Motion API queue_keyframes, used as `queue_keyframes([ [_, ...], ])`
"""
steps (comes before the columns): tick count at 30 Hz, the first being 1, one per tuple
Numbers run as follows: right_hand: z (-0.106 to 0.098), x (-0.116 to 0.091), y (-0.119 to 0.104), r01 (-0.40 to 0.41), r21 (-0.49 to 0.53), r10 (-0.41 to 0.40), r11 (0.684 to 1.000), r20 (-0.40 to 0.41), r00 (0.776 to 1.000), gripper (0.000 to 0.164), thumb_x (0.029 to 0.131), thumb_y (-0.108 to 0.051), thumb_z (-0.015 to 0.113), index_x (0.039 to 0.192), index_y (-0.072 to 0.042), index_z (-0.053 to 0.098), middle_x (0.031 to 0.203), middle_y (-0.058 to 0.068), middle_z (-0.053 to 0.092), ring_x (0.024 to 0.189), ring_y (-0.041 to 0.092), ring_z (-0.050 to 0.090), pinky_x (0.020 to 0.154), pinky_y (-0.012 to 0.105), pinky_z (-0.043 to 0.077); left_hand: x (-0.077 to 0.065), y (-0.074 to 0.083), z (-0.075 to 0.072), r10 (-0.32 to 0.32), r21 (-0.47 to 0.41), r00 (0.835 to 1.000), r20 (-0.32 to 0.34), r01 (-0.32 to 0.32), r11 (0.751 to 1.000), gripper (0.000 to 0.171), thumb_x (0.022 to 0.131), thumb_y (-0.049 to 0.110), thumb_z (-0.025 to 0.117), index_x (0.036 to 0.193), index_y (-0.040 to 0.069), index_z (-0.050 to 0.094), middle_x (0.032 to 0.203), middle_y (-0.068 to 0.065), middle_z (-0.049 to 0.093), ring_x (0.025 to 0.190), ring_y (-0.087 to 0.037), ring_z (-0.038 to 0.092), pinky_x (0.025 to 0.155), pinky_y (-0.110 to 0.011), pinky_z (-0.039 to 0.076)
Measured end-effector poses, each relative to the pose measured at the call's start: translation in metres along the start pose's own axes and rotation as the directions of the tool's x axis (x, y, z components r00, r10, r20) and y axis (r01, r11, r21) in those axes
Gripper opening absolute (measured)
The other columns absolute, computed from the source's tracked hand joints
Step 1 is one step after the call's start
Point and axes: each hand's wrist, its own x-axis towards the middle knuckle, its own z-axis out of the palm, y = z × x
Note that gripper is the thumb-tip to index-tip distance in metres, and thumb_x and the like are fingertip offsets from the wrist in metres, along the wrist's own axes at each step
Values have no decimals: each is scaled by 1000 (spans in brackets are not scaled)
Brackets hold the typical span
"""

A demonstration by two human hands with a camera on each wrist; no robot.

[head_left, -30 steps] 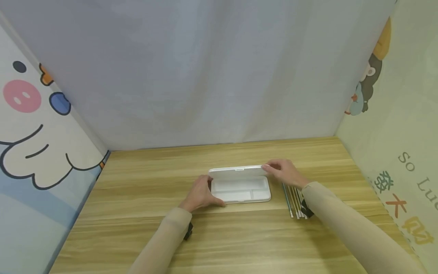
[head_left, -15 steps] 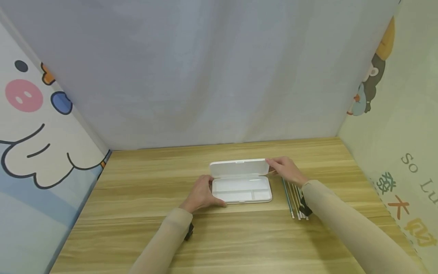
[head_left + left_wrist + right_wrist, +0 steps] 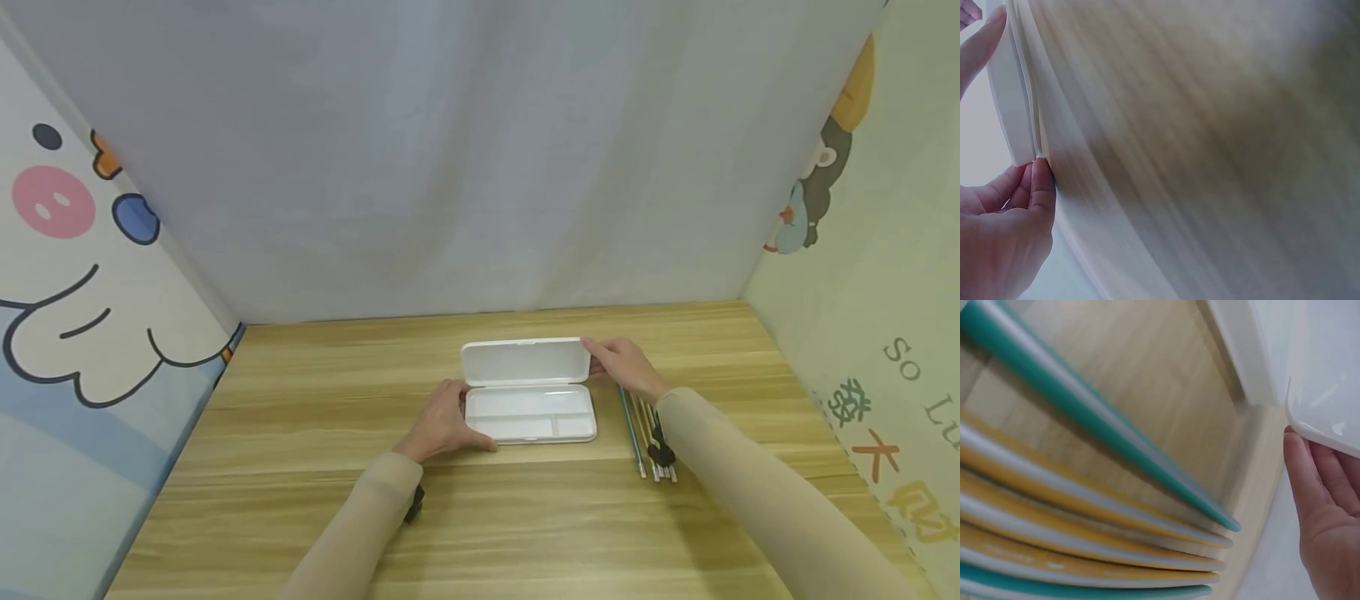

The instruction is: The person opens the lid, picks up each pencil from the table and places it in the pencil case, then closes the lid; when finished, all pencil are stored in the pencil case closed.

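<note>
A white pencil case (image 3: 517,404) lies on the wooden table with its lid (image 3: 525,363) raised on the far side. Its tray has divided compartments, and no items show in them. My left hand (image 3: 442,423) grips the case's left end, thumb at the front edge and fingers behind. At the lid's right end, my right hand (image 3: 624,367) pinches the edge; the right wrist view shows its fingers (image 3: 1325,472) against the lid corner. Beside the case on the right lie several pencils, including a teal pencil (image 3: 1104,412) and a yellow pencil (image 3: 1085,481), partly under the right forearm.
The wooden table (image 3: 315,400) runs back to a pale curtain (image 3: 480,167). A cartoon-printed panel (image 3: 60,275) stands on the left, and another printed panel (image 3: 847,275) on the right.
The lid has swung up and back, from partly raised to standing open, with my right hand moving along with it. My left hand has stayed on the case's left end.
</note>
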Motion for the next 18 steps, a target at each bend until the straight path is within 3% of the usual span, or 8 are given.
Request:
queue_keyframes([
  [9, 2, 9, 4, -87, 114, 91, 990, -29, 995, 63, 100, -40, 48, 115, 21, 54, 101, 29, 64, 89, 34, 66, 84, 43, 50, 0, 0, -2, 35, 42, 999, 13, -35, 999, 99, 50, 57, 89, 127, 3, 57, 108, -5, 52, 94, -19, 47, 84, -36, 44],
  [18, 4, 13, 1, -210, 196, 218, 958, -19, 976, 67, 99, -43, 47, 120, 20, 51, 110, 31, 60, 96, 33, 64, 86, 40, 50, -2, 2, 0, -3, 34, 1000, 25, 2, 999, 102, 50, 57, 89, 130, 3, 55, 118, -9, 51, 106, -25, 48, 94, -40, 41],
])
